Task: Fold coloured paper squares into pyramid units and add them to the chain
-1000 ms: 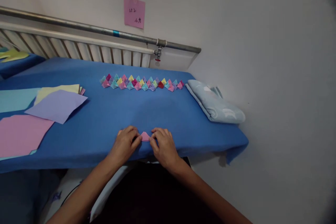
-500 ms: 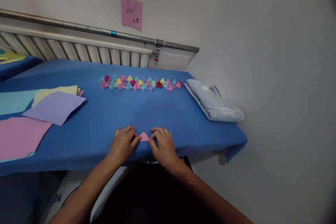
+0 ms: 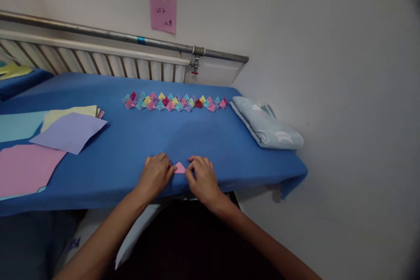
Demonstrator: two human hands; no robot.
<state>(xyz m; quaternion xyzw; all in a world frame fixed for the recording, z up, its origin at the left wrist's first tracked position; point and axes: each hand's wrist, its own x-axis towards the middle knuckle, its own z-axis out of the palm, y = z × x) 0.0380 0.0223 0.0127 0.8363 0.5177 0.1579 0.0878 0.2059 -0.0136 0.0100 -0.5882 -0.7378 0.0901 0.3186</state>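
A small folded pink paper (image 3: 180, 168) lies near the front edge of the blue-covered table, its point facing away from me. My left hand (image 3: 156, 171) pinches its left corner between thumb and fingers. At the opposite corner, my right hand (image 3: 201, 176) has its thumb and index finger closed on the paper. Farther back stands a row of small folded paper pieces (image 3: 169, 104) in pink, teal, yellow, purple and red, set close together in staggered lines.
Loose sheets lie at left: a purple sheet (image 3: 71, 131), a pink sheet (image 3: 28, 169) and a teal sheet (image 3: 19, 124). A folded light-blue cloth (image 3: 267, 122) rests at the right end. Behind the blue tablecloth (image 3: 131, 135) are a radiator (image 3: 114, 63) and a metal pipe (image 3: 108, 35).
Both hands keep hold of the pink paper's corners. My left fingers have shifted slightly inward over its left side; the view has tilted a little.
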